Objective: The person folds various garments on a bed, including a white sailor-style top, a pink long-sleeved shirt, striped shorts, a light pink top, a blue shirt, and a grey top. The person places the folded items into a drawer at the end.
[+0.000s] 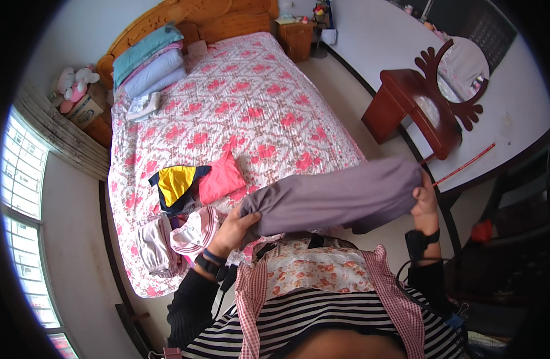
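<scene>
A greyish-purple cloth garment (333, 195) is stretched out sideways in front of my body, above the foot of the bed. At its left end my left hand (234, 229) grips the bunched fabric with the thumb on top. My right hand (425, 195) has hold of the opposite end, which is slightly blurred. Left of the garment, on the bed, are a yellow and navy garment (177, 185), a coral-pink folded garment (221, 178), a white garment with striped pink trim (195, 229) and pale grey folded trousers (154, 244).
The bed (239, 98) has a floral quilt. Stacked pillows and folded bedding (151, 63) lie by the wooden headboard (212, 20). To the right stand a red-brown dressing table (402, 105) with a round mirror (463, 67) and a dark piece of furniture (503, 251). A window (28, 224) is at left.
</scene>
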`<move>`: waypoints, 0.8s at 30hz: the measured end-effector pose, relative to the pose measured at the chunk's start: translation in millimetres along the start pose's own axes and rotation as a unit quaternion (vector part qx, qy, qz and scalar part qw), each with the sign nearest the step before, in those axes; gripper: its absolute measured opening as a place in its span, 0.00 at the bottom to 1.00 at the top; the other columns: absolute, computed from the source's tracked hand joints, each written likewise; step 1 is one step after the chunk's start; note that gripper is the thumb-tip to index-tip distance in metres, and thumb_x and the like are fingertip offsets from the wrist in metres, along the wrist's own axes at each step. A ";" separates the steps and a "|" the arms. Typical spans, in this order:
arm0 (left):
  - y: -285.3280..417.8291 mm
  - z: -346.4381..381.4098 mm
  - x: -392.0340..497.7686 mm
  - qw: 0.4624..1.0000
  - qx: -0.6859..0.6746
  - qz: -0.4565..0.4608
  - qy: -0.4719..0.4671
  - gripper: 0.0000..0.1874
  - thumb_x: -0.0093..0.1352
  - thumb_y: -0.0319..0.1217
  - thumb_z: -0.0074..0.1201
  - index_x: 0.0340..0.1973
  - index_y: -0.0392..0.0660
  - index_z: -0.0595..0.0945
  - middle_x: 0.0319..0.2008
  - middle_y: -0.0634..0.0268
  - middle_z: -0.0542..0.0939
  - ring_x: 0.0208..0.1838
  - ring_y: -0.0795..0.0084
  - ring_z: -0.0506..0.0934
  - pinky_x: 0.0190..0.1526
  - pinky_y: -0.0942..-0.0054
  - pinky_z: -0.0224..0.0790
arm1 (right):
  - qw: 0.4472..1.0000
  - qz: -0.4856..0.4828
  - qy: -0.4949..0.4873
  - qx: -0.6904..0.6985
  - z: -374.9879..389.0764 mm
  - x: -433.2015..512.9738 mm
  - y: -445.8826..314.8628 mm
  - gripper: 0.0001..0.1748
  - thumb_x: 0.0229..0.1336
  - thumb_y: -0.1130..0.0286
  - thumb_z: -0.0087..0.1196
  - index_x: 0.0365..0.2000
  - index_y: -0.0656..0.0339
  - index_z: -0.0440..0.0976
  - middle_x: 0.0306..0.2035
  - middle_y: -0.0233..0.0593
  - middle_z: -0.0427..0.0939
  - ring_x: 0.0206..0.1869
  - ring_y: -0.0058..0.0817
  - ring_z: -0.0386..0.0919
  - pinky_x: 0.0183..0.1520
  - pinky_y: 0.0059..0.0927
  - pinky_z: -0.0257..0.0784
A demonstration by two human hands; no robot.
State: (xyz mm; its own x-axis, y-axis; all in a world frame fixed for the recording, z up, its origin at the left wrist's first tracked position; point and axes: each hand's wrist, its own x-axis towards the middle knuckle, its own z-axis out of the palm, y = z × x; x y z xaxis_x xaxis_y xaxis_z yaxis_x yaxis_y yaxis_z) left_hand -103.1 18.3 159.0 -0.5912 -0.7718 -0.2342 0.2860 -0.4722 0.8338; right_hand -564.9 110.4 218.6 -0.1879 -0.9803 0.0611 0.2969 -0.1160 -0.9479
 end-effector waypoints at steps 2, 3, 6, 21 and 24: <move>-0.5 -3.9 -16.9 0.991 0.123 0.045 0.007 0.23 0.74 0.20 0.45 0.65 0.33 0.69 0.61 0.58 0.75 0.64 0.69 0.72 0.66 0.68 0.62 | 0.999 -0.007 0.034 0.030 -21.8 -23.1 11.2 0.41 0.42 0.71 0.70 0.59 0.66 0.68 0.53 0.40 0.77 0.55 0.32 0.76 0.62 0.36 0.70; -2.6 -5.0 -21.5 0.977 0.191 0.092 0.015 0.23 0.74 0.21 0.45 0.65 0.34 0.69 0.61 0.60 0.75 0.64 0.71 0.71 0.67 0.69 0.59 | 0.998 -0.032 0.015 0.050 -31.6 -29.0 15.4 0.37 0.45 0.74 0.67 0.58 0.65 0.69 0.52 0.40 0.77 0.56 0.32 0.76 0.61 0.35 0.70; -9.6 -12.9 -8.5 0.947 0.277 0.153 0.061 0.22 0.74 0.18 0.42 0.64 0.37 0.72 0.60 0.60 0.77 0.65 0.69 0.71 0.68 0.70 0.57 | 0.998 -0.035 0.044 0.005 -52.9 -15.6 28.1 0.30 0.49 0.81 0.58 0.56 0.64 0.71 0.50 0.40 0.77 0.55 0.32 0.76 0.61 0.34 0.70; -139.4 -247.6 357.3 0.800 0.418 0.233 0.362 0.31 0.70 0.32 0.60 0.65 0.36 0.67 0.54 0.53 0.78 0.53 0.66 0.77 0.55 0.69 0.71 | 0.878 -0.094 0.114 -0.456 -133.0 339.9 363.8 0.23 0.56 0.69 0.62 0.53 0.62 0.74 0.50 0.42 0.80 0.47 0.32 0.78 0.50 0.32 0.74; -239.0 -247.2 300.8 0.835 0.380 0.161 0.363 0.27 0.70 0.27 0.59 0.62 0.33 0.69 0.56 0.53 0.76 0.59 0.65 0.75 0.62 0.67 0.66 | 0.883 -0.091 0.107 -0.448 -187.1 265.6 414.6 0.25 0.55 0.70 0.63 0.54 0.63 0.74 0.51 0.44 0.80 0.47 0.35 0.79 0.50 0.32 0.74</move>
State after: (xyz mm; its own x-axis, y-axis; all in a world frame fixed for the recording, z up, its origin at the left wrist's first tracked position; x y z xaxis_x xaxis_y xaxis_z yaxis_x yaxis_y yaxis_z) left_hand -162.9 -206.3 -234.3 0.1159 -0.9919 0.0528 -0.3824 0.0045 0.9240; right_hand -666.9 -168.0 -216.7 -0.3569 -0.8950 0.2676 -0.5986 -0.0008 -0.8011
